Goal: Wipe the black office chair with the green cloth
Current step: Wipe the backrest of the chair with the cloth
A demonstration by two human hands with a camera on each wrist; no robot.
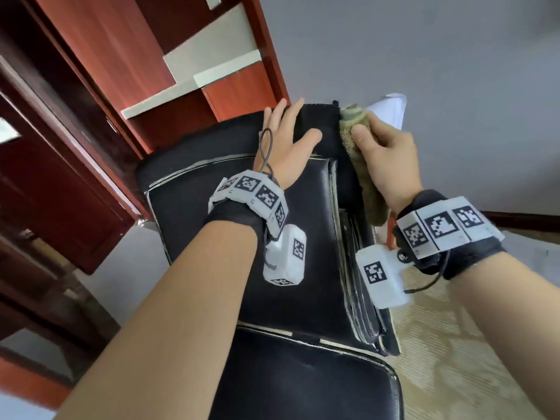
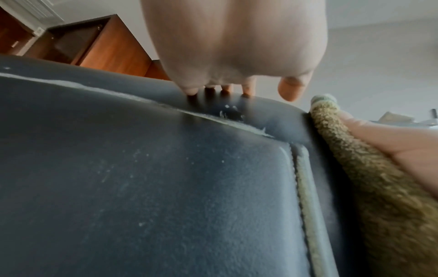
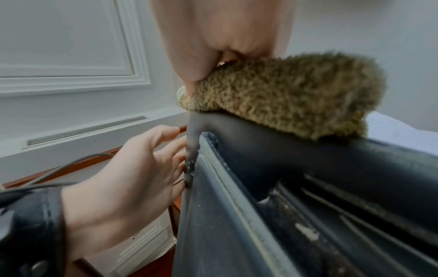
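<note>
- Grey wall [image 1: 424, 50] fills the upper right of the head view; red-brown wooden shelving [image 1: 188, 62] stands at upper left, and a patterned beige carpet [image 1: 448, 344] lies at lower right.
- Centre frame, the black office chair [image 1: 291, 225] shows worn, pale-edged seams on its leather back.
- The left hand [image 1: 286, 144] lies flat on the chair's top edge, fingers [image 3: 166, 150] straight and spread.
- The right hand [image 1: 385, 156] grips the green cloth [image 1: 362, 165], thumb and fingers pinching it against the chair's upper right side edge.
</note>
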